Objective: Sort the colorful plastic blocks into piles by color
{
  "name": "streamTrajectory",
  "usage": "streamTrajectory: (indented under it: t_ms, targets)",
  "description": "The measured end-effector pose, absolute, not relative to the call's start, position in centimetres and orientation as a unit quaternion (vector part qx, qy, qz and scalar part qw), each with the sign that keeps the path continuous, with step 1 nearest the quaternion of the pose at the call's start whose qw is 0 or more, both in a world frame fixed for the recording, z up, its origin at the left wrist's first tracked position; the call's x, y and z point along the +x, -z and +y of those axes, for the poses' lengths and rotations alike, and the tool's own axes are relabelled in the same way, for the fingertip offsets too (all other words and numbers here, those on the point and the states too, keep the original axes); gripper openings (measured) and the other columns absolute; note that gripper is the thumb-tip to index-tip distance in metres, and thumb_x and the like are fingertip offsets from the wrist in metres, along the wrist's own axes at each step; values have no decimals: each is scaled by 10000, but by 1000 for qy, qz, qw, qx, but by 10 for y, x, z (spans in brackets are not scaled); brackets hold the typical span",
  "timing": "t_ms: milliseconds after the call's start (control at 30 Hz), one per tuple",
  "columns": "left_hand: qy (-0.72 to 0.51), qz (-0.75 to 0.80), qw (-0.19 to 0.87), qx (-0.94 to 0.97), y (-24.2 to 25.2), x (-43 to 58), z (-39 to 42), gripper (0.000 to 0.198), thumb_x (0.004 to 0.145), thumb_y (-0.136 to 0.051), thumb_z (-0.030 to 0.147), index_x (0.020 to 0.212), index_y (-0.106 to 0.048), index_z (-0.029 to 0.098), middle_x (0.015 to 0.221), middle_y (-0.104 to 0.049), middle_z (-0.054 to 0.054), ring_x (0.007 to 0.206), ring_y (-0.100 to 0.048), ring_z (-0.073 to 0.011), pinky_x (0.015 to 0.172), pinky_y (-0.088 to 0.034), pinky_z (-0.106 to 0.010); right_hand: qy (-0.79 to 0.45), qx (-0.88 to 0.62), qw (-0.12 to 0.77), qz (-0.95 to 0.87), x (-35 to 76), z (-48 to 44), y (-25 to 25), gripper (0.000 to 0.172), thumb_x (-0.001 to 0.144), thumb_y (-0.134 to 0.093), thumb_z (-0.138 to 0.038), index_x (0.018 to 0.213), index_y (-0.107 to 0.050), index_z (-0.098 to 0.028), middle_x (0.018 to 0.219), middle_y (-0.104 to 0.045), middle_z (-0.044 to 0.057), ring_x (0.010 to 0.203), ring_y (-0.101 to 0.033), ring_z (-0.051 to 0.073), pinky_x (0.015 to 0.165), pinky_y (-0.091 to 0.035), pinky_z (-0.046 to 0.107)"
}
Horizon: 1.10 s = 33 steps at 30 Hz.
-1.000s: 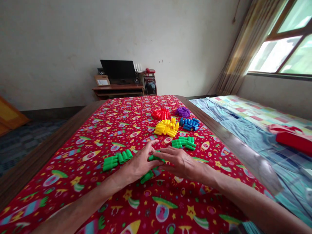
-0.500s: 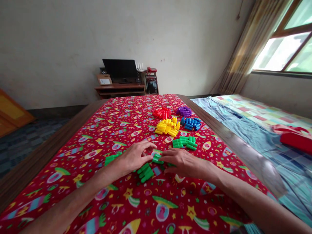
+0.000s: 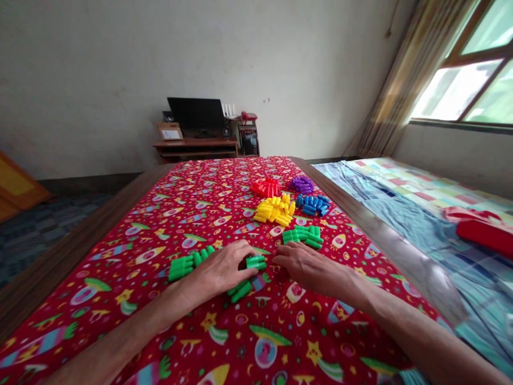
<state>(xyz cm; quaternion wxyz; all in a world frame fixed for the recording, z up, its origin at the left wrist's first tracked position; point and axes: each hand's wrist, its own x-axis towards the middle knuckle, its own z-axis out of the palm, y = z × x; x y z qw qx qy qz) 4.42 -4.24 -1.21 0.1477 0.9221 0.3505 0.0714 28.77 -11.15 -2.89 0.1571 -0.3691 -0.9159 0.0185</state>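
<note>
My left hand (image 3: 230, 266) has its thumb and fingers closed round a few green bullet-shaped plastic blocks (image 3: 255, 262) lying side by side. More green blocks (image 3: 182, 266) lie to its left, partly hidden by the hand, and another green group (image 3: 240, 292) sits just below the thumb. To the right, my right hand (image 3: 302, 263) rests low over the cloth with its fingers stretched out to the left and nothing seen in them. Just beyond its knuckles is a further row of green blocks (image 3: 303, 235).
Yellow (image 3: 274, 210), red (image 3: 266, 187), blue (image 3: 313, 205) and purple blocks (image 3: 302, 185) lie in separate piles farther back on the red patterned cloth (image 3: 192, 331). A bed (image 3: 401, 203) stands on the right. A desk with a monitor (image 3: 197, 116) is against the wall.
My right hand has drawn back to the right, off the small green blocks in the middle. My left hand has closed on those blocks.
</note>
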Motion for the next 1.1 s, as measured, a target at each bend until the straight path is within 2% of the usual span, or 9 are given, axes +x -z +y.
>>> streamTrajectory:
  t_ms: [133,300,467,600,667,767,867,1000,1100]
  targets:
    - [-61,344,155,924,9,42,-40,239,861,-613,331,1072,-661,229,1036,-655,-40,975,-627,-211,862,-487,-309,-39,-318,235,-918,295,-102,32,400,918,-405,-73,1288,-503,-188,1216,-599,101,1178,-532,177,997,-462,360]
    - [-68,345,162,922,15,41,-39,325,879,-576,427,1131,-645,233,1111,-655,-54,1052,-606,-226,917,-466,-327,-64,-361,254,-895,294,-85,16,330,871,-443,-31,1106,-631,-166,1106,-681,100,1025,-637,176,884,-522,311]
    - [-61,359,166,916,12,41,-41,322,867,-579,423,1110,-646,224,1106,-666,-52,1055,-610,-225,919,-469,-326,-60,-427,365,-825,309,-75,-2,262,895,-488,-121,1054,-685,-186,1081,-717,83,1000,-674,189,849,-532,305]
    - [-54,366,152,917,9,43,-43,323,860,-600,396,1131,-638,226,1174,-652,-60,1102,-602,-230,968,-455,-343,1,-489,423,-763,335,-63,-4,235,872,-522,-154,1010,-709,-193,1117,-708,86,1012,-670,206,859,-524,320]
    - [-48,368,144,917,9,44,-43,311,854,-618,360,1127,-640,214,1181,-649,-70,1107,-604,-231,974,-458,-342,16,-502,411,-761,344,-56,3,249,855,-516,-130,985,-720,-187,1078,-719,88,980,-676,208,840,-524,319]
    - [-52,357,136,922,9,45,-43,284,847,-633,323,1106,-647,208,1139,-661,-68,1084,-617,-224,959,-471,-327,-1,-512,349,-785,350,-50,15,249,832,-519,-104,955,-726,-166,968,-736,92,872,-687,196,773,-524,299]
    - [-64,344,133,927,12,43,-42,272,844,-637,332,1092,-651,222,1097,-671,-56,1049,-629,-215,933,-486,-317,3,-515,321,-795,346,-52,20,214,870,-520,-151,964,-712,-154,922,-732,98,841,-683,192,745,-517,289]
    - [-85,341,137,926,14,42,-41,284,837,-638,350,1089,-652,219,1119,-669,-61,1068,-617,-223,960,-470,-333,40,-472,324,-819,332,-59,14,248,948,-476,-257,1065,-672,-161,1069,-698,138,1014,-642,231,863,-506,368]
    - [-83,347,140,923,13,43,-42,270,832,-636,343,1065,-654,206,1080,-670,-65,1037,-623,-229,946,-476,-338,50,-432,236,-869,321,-62,13,283,951,-497,-313,1149,-636,-167,1111,-673,143,1102,-590,244,926,-473,400]
